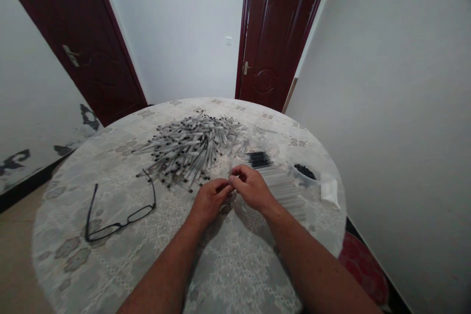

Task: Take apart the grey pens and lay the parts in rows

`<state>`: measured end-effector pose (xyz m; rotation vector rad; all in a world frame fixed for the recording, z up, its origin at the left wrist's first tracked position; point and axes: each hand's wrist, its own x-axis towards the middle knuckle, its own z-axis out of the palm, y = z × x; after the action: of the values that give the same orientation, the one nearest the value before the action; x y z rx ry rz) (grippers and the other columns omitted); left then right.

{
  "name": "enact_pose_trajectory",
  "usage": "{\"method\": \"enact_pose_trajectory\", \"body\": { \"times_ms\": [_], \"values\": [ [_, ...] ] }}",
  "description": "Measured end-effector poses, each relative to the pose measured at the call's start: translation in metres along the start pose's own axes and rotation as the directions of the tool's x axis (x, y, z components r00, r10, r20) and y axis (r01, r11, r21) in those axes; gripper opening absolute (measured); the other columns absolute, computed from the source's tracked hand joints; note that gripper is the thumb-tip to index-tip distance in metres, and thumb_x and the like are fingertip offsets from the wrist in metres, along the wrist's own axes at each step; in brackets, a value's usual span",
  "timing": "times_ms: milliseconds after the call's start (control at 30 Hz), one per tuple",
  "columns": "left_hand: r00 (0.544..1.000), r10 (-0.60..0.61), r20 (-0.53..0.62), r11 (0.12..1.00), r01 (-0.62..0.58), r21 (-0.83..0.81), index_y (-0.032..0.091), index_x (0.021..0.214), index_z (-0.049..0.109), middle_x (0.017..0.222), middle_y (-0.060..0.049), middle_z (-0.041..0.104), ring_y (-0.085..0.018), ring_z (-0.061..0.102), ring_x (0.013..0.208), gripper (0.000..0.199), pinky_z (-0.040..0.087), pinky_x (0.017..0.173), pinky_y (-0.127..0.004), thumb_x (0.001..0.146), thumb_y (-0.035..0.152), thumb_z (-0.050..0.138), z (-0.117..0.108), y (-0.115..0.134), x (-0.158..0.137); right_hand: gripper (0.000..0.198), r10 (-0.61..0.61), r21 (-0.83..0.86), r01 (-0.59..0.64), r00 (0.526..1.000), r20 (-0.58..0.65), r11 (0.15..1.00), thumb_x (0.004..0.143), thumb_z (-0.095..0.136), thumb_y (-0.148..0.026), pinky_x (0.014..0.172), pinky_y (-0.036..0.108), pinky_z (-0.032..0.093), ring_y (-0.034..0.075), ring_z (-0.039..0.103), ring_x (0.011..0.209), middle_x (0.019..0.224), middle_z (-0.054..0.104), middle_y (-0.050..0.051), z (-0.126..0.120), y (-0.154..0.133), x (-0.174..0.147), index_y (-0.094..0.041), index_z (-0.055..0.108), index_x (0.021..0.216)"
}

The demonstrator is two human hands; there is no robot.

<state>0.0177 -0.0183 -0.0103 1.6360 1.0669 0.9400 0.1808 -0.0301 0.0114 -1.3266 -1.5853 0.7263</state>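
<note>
Over the middle of the round table, my left hand [209, 201] and my right hand [253, 188] meet at the fingertips. Both are closed in a pinch; whatever is between the fingers is too small and hidden to name. Just beyond them spreads a large loose pile of thin translucent tubes with black ends [187, 147]. A bundle of short black sticks [258, 159] lies past my right hand. Beside my right wrist, clear tubes [282, 189] are laid side by side in a row.
A small bowl [299, 172] of black pieces stands at the right, next to a folded white tissue or packet [330, 193]. Open eyeglasses [118, 226] lie at the left. A patterned lace-like cloth [235, 265] covers the table. Walls and two dark red doors stand around.
</note>
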Motion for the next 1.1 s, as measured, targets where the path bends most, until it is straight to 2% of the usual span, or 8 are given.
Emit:
{"method": "enact_pose_trajectory", "body": {
  "times_ms": [100,200,333,433,533,733,900,1100],
  "values": [
    [0.998,-0.048,-0.043,0.997,0.045,-0.061,0.021,0.097,0.079,0.09,-0.01,0.077,-0.024,0.072,0.079,0.029,0.054,0.067,-0.032,0.084,0.045,0.07,0.001,-0.006,0.0,0.017,-0.106,-0.192,0.087,0.99,-0.09,0.978,0.095,0.057,-0.03,0.071,0.027,0.049,0.016,0.062,0.072,0.086,0.069,0.002,-0.025,0.002,0.005,-0.019,0.068,0.103],
    [0.993,-0.057,-0.108,0.997,0.051,-0.057,0.022,0.093,0.079,0.084,-0.01,0.076,-0.024,0.071,0.072,0.027,0.054,0.063,-0.032,0.083,0.046,0.071,0.001,-0.009,0.0,0.022,-0.22,-0.532,0.122,0.967,-0.125,0.838,0.098,0.052,-0.024,0.093,0.031,0.048,0.022,0.064,0.102,0.114,0.068,0.012,-0.064,0.01,0.012,-0.018,0.068,0.113],
    [0.986,-0.026,-0.165,0.998,0.017,-0.053,0.024,0.083,0.079,0.071,-0.008,0.073,-0.022,0.067,0.062,0.022,0.051,0.056,-0.03,0.082,0.043,0.07,-0.001,-0.008,0.001,0.023,-0.007,-0.772,-0.063,0.996,-0.087,0.633,0.099,0.053,-0.021,0.096,0.03,0.046,0.023,0.062,0.111,0.12,0.067,0.01,-0.099,0.03,0.016,-0.022,0.069,0.116],
    [0.983,-0.032,-0.179,0.999,0.024,-0.045,0.023,0.081,0.079,0.068,-0.007,0.072,-0.022,0.067,0.062,0.022,0.05,0.056,-0.029,0.082,0.043,0.07,-0.001,-0.007,0.0,0.024,0.121,-0.833,-0.098,0.992,-0.037,0.545,0.099,0.053,-0.019,0.094,0.029,0.045,0.023,0.064,0.11,0.119,0.067,0.009,-0.101,0.04,0.015,-0.023,0.071,0.115],
    [0.985,-0.038,-0.169,0.999,0.04,0.007,0.023,0.083,0.078,0.07,-0.007,0.073,-0.022,0.068,0.063,0.022,0.05,0.057,-0.029,0.085,0.042,0.067,-0.001,-0.008,0.0,0.027,0.173,-0.86,-0.119,0.984,-0.036,0.496,0.098,0.051,-0.016,0.091,0.029,0.045,0.024,0.065,0.109,0.119,0.067,0.01,-0.097,0.042,0.014,-0.023,0.071,0.115],
    [0.987,-0.023,-0.157,0.996,0.035,0.079,0.023,0.086,0.077,0.071,-0.006,0.073,-0.021,0.068,0.064,0.023,0.051,0.06,-0.03,0.089,0.042,0.064,-0.002,-0.011,0.001,0.031,0.217,-0.868,-0.21,0.969,-0.122,0.449,0.098,0.049,-0.014,0.089,0.03,0.045,0.024,0.067,0.108,0.119,0.066,0.011,-0.096,0.045,0.016,-0.023,0.071,0.118],
    [0.982,-0.039,-0.183,0.999,0.038,-0.008,0.024,0.082,0.078,0.068,-0.006,0.071,-0.022,0.066,0.063,0.022,0.049,0.058,-0.03,0.084,0.043,0.069,-0.002,-0.013,0.002,0.031,0.209,-0.865,-0.218,0.969,-0.135,0.452,0.098,0.05,-0.015,0.088,0.031,0.046,0.025,0.068,0.107,0.117,0.067,0.012,-0.095,0.049,0.017,-0.023,0.073,0.116],
    [0.97,-0.073,-0.232,0.995,0.085,0.043,0.022,0.084,0.076,0.069,-0.005,0.071,-0.021,0.066,0.062,0.026,0.049,0.058,-0.029,0.086,0.046,0.065,-0.006,-0.012,0.003,0.029,0.12,-0.845,-0.196,0.98,-0.157,0.498,0.101,0.048,-0.019,0.093,0.031,0.046,0.024,0.065,0.107,0.118,0.067,0.011,-0.09,0.046,0.017,-0.022,0.07,0.12]
  ]
}}
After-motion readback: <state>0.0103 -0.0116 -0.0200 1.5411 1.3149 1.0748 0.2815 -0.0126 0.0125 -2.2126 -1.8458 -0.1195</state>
